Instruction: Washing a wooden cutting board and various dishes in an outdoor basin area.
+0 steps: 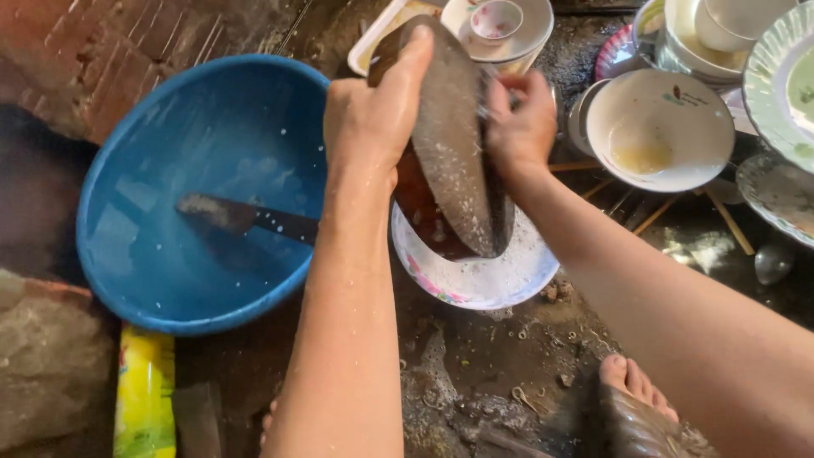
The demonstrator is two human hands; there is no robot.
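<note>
My left hand (373,110) grips the upper edge of a dark, soapy round pan (454,144) held on its side, tilted upright. Its lower rim rests in a white bowl with a pink floral rim (500,284) that holds foamy water. My right hand (521,127) presses against the pan's right side, fingers closed on a scrubber that is mostly hidden. A large blue plastic basin (203,187) sits to the left with a dark-handled knife (246,219) lying in it.
Dirty white bowls (661,127), plates (784,76) and a small cup (496,19) are stacked at the top and right. Chopsticks (729,222) and a spoon (773,261) lie on the wet dark ground. A yellow bottle (146,390) lies bottom left. My bare foot (636,390) is bottom right.
</note>
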